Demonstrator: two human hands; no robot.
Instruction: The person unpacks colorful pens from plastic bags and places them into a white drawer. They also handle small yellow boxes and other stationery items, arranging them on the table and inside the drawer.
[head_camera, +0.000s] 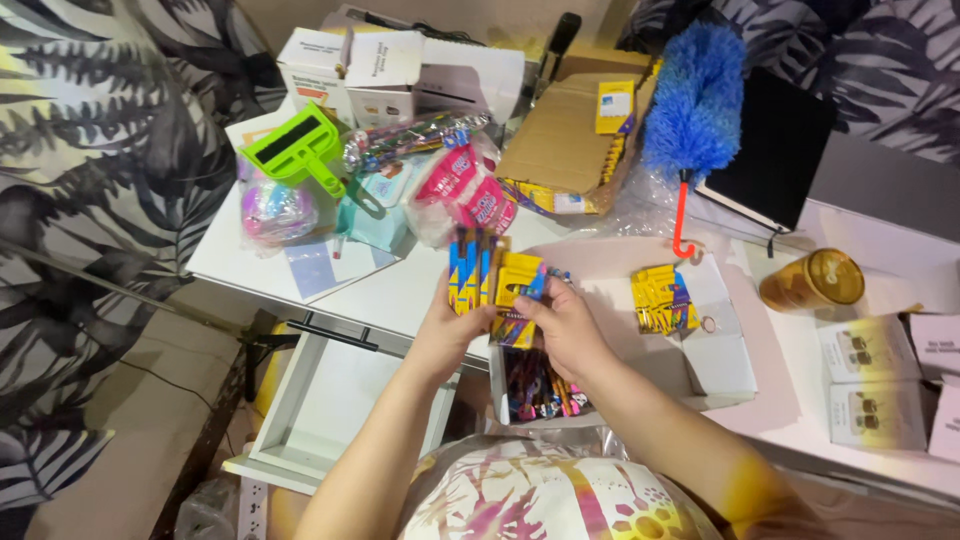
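Holding a fan of small crayon packs (470, 272) upright between thumb and curled fingers (452, 303) of the left hand (447, 325), long axes pointing up and away from the palm; pinching a yellow crayon box (517, 285) with the right hand (565, 325), thumb and fingertips pressed onto its lower edge, box just beside the fanned packs and touching them; both hands closed on what they carry, neither spread.

Directly below the fingers, toward the body: an open clear bin of loose crayon packs (535, 385), long axes mostly running away from the body; nearer the right hand than the left. Just right of the right hand, flat on the white counter (400, 290): another yellow crayon pack (662, 298) on a white sheet, apart from the fingers. Further right: a gold-lidded jar (815, 280) on its side and small white boxes (870, 385). Beyond the fingers: pink wrapped packets (465, 195), a teal packet, a green plastic brush tool (298, 148), an iridescent ball in wrap (275, 210), white cartons (350, 65), an open cardboard box (565, 140), a blue feather duster (695, 95) with orange hook handle, a black notebook (775, 150). Left and below the left hand: an open white drawer (330, 400).
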